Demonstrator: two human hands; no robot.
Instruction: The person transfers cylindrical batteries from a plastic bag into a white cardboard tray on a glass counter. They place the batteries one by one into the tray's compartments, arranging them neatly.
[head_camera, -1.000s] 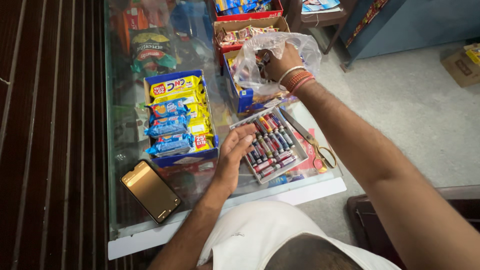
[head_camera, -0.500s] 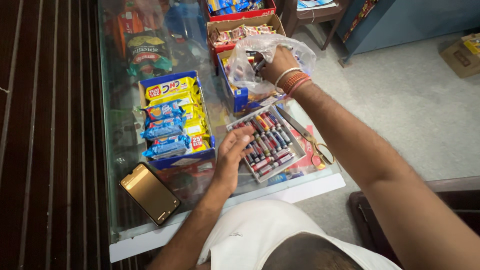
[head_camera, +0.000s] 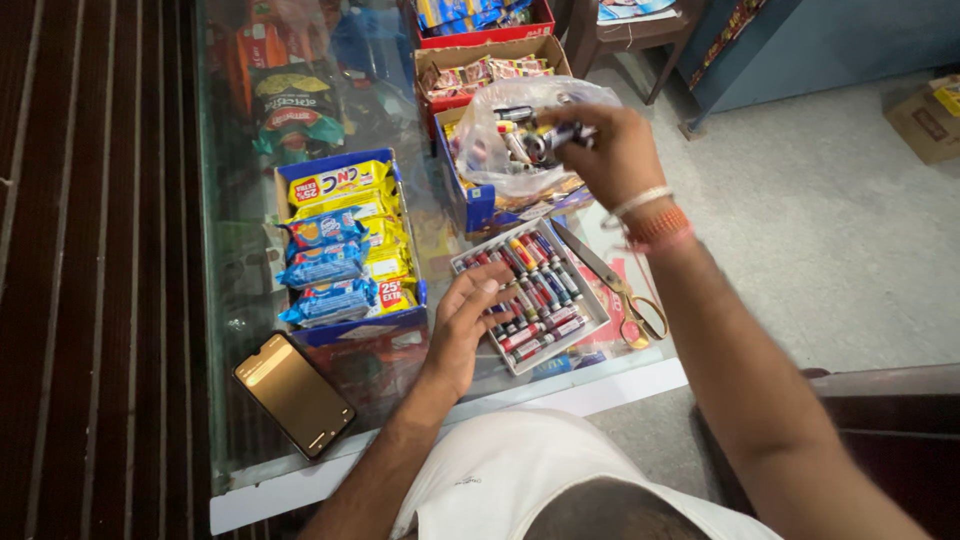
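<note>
The right hand (head_camera: 612, 150) is raised over the far part of a glass shop counter (head_camera: 230, 300), fingers closed on a few small tubes (head_camera: 548, 138) at the mouth of a clear plastic bag (head_camera: 490, 150). The left hand (head_camera: 462, 325), fingers spread, rests on a flat tray of small tubes (head_camera: 545, 290) near the counter's front edge. Scissors (head_camera: 615, 285) lie just beside the tray; a phone (head_camera: 293, 394) sits at the front left corner. Grey floor (head_camera: 830, 220) lies beyond.

Counted: one phone (head_camera: 293, 395), one pair of scissors (head_camera: 612, 283), one clear plastic bag (head_camera: 520, 135), three blue biscuit packs (head_camera: 325, 265).
</note>
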